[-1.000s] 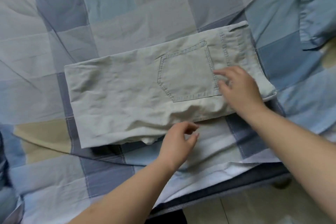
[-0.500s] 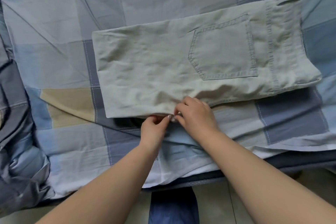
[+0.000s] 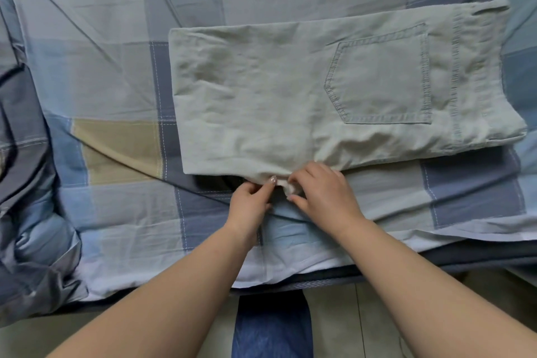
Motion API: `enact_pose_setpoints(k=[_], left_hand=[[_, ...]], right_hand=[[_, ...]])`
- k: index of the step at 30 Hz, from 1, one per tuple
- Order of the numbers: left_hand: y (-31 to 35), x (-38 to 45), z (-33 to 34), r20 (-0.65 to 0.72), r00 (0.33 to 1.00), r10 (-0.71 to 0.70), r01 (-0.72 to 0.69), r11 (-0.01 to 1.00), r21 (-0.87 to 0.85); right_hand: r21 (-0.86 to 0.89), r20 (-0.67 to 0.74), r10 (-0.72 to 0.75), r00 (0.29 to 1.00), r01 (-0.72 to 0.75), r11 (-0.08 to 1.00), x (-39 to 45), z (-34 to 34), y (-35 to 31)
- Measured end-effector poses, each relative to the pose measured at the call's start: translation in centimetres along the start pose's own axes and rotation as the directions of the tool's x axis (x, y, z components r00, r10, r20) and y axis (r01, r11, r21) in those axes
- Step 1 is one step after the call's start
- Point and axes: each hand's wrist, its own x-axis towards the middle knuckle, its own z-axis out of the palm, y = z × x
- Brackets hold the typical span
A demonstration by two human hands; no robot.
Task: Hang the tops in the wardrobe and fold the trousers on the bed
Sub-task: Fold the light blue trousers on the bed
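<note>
Lying just beyond both hands (image 3: 287, 192), folded trousers (image 3: 290, 90).

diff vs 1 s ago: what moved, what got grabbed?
The right hand left the back pocket and came down to the near edge of the trousers; the left hand closed in beside it. Both now pinch a protruding bit of fabric there. Trousers stay folded flat on the bed, pocket up.

The folded trousers (image 3: 290, 102) lie flat on the bed (image 3: 116, 67), waistband to the right. Both hands, the left hand (image 3: 250, 197) just left of the right hand (image 3: 322, 192), meet at the trousers' near edge.
</note>
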Motion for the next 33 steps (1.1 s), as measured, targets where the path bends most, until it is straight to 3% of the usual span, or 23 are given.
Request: enact_pose_setpoints(k=[3, 6, 8, 10, 13, 16, 19, 21, 23, 25, 28, 30, 33], left_hand=[[-0.4, 0.0, -1.0, 0.042, 0.998, 0.039, -0.047, 0.980, 0.194], [-0.9, -0.1, -2.6, 0.056, 0.997, 0.044, -0.059, 0.948, 0.313], [-0.7, 0.1, -3.4, 0.043, 0.998, 0.039, -0.050, 0.958, 0.281], [-0.2, 0.5, -4.1, 0.021, 0.999, 0.034, -0.036, 0.992, 0.118], [0.7, 1.8, -5.7, -0.023, 1.000, -0.002, -0.002, 0.985, -0.171], [1.8, 3.0, -7.7, -0.010, 0.997, -0.079, 0.074, 0.963, -0.257], [3.4, 3.9, -9.6, -0.123, 0.991, -0.052, 0.024, 0.976, -0.217], [5.0, 5.1, -11.4, -0.256, 0.966, -0.031, -0.042, 0.960, -0.278], [6.9, 6.6, -13.0, -0.301, 0.953, -0.025, -0.077, 0.943, -0.322], [8.9, 7.5, -13.4, -0.229, 0.973, -0.010, -0.050, 0.966, -0.254], [11.7, 8.3, -12.7, -0.017, 0.998, 0.062, -0.062, 0.998, -0.008], [13.1, 8.3, -12.3, 0.039, 0.993, 0.115, -0.119, 0.985, 0.123], [14.5, 7.3, -11.4, 0.087, 0.976, 0.200, -0.212, 0.963, 0.164]], right_hand=[[-0.027, -0.033, 0.038, 0.999, -0.039, 0.999, 0.2, 0.3, -0.3], [-0.117, 0.090, -0.025, 0.996, 0.036, 0.993, 0.8, 0.6, -0.6], [-0.138, 0.162, -0.071, 0.984, 0.094, 0.986, 1.1, 0.5, -0.5], [-0.110, 0.192, -0.099, 0.976, 0.121, 0.987, 1.5, 0.0, -0.1], [0.149, 0.068, -0.018, 0.998, 0.008, 0.989, 2.9, -1.2, 0.2], [0.480, -0.160, 0.215, 0.963, -0.115, 0.870, 6.2, -3.3, -0.1], [0.656, -0.186, 0.362, 0.914, -0.158, 0.738, 10.5, -6.2, -0.3], [0.733, -0.197, 0.402, 0.895, -0.138, 0.666, 13.5, -7.9, 0.0], [0.779, -0.190, 0.420, 0.887, -0.124, 0.615, 15.4, -8.9, 0.8], [0.798, -0.159, 0.422, 0.892, -0.136, 0.587, 15.9, -8.7, 1.8], [0.782, -0.165, 0.413, 0.896, -0.136, 0.609, 14.7, -6.4, 2.7], [0.774, -0.192, 0.425, 0.884, -0.129, 0.619, 13.2, -4.6, 2.8], [0.813, -0.173, 0.443, 0.880, -0.126, 0.568, 11.3, -2.6, 3.1]])
